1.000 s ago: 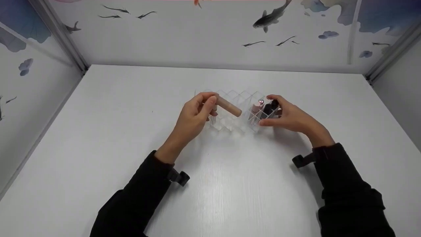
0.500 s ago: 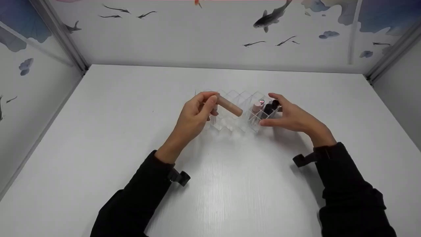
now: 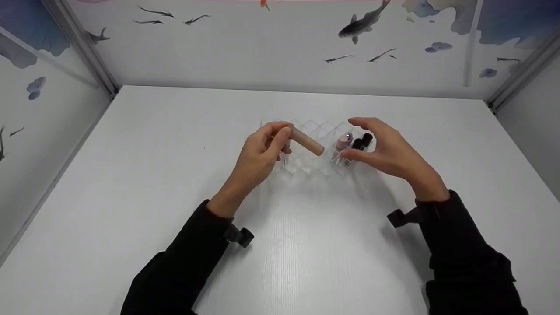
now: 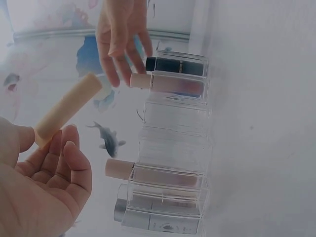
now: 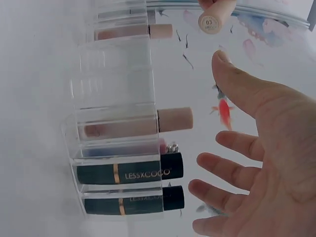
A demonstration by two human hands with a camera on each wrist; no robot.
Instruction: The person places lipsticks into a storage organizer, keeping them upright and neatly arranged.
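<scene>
My left hand (image 3: 258,153) pinches a beige cosmetic tube (image 3: 309,142) between thumb and fingers, tilted with its far end pointing down to the right. A round label reading 03 marks one end in the right wrist view. Below it stands a clear lipstick organizer (image 5: 116,59) with many slots. My right hand (image 3: 391,153) hovers over the organizer's right end, fingers spread and holding nothing. Near it stand two black-capped tubes (image 5: 121,173), a beige-capped tube (image 5: 175,119) and a pink item with a silvery beaded top (image 5: 172,147). My left hand partly hides the organizer's left end.
At the organizer's other end are another beige-capped tube (image 4: 119,169) and silver-grey tubes (image 4: 163,224). The white table (image 3: 280,245) is bounded by a back wall (image 3: 245,52) and side walls printed with fish.
My right hand has lifted off the organizer's right end, rising with its fingers shifted slightly left. The left hand with the beige tube has stayed almost still.
</scene>
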